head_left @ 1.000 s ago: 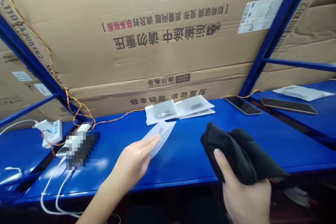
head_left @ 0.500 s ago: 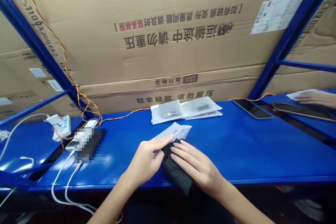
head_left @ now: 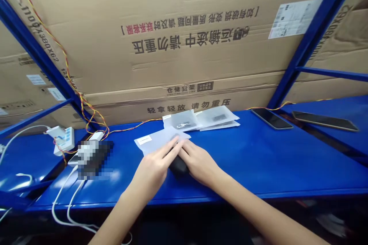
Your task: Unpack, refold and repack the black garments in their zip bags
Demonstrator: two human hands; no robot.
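A frosted plastic bag (head_left: 156,141) with a small white label lies under and ahead of my hands. My left hand (head_left: 159,162) is closed at the bag's near edge, its fingers pressed against my other hand. My right hand (head_left: 199,160) is closed over a soft black folded item (head_left: 178,166), which looks like cloth. The black item's near end shows below my fingers. Its far end is hidden by them, so I cannot tell how much of it is inside the bag. Just behind lie more frosted bags (head_left: 218,118) with dark contents.
On the blue shelf (head_left: 258,160), a phone (head_left: 271,118) lies at the back right, with another phone (head_left: 324,120) beyond it. White cables run from a blurred-out device (head_left: 94,159) on the left. Cardboard (head_left: 184,53) walls the back between blue posts.
The bag has swung left and flattened, touching the bags behind. My hands have come together, and the black item has moved up and left beneath them. Another person's hand at right has left view.
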